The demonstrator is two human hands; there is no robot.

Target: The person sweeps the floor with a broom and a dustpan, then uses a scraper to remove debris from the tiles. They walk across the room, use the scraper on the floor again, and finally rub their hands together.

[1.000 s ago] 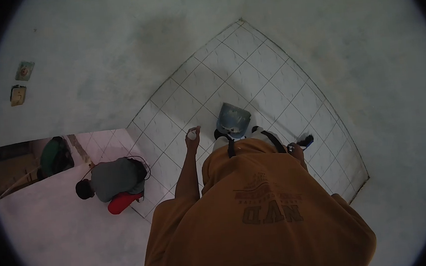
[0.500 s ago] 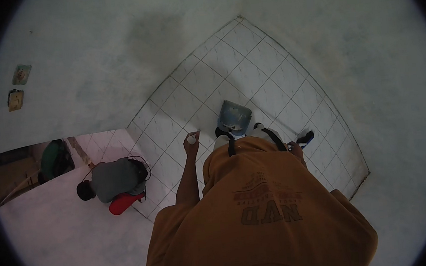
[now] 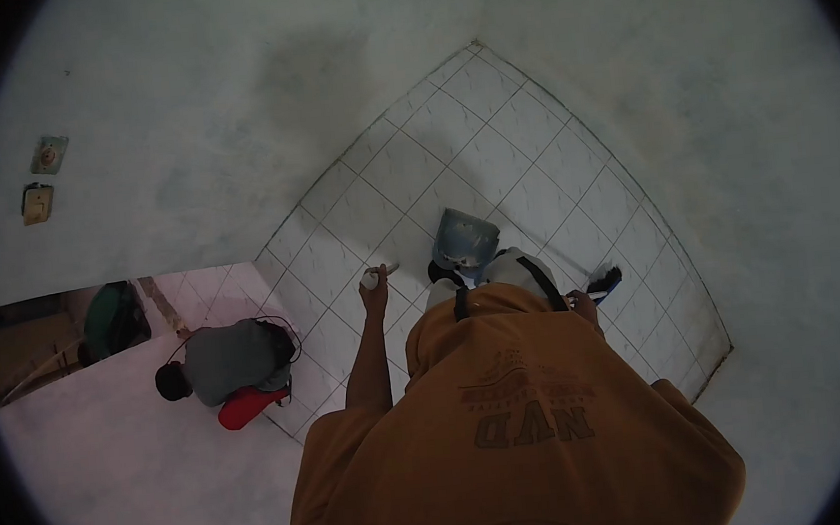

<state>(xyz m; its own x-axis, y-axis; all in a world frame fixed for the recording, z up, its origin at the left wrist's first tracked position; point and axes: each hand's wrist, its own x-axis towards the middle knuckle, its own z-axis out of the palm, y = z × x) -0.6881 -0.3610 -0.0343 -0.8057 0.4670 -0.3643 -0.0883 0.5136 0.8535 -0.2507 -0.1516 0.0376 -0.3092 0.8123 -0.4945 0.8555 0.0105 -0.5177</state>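
Observation:
My left hand [image 3: 374, 279] is closed around a small pale object [image 3: 370, 280], with a thin tip poking out past the fingers; its kind is too small to make out. Low at my right side, my right hand [image 3: 582, 302], partly hidden by my shirt, grips a brush [image 3: 604, 283] with dark bristles and a blue-and-white body. On the tiles by my feet stands a worn blue-grey dustpan-like scoop [image 3: 466, 239], apart from both hands.
Pale walls meet the tiled floor [image 3: 485, 89] at a corner ahead. To the left, a person in a grey shirt [image 3: 235, 361] crouches by a doorway, next to a red object [image 3: 249, 406]. A green item [image 3: 114, 321] lies beyond. A switch [image 3: 38, 204] is on the left wall.
The view has tipped slightly, so the scene sits a little lower. My left hand has turned slightly with the pale object. The brush stays by my right side.

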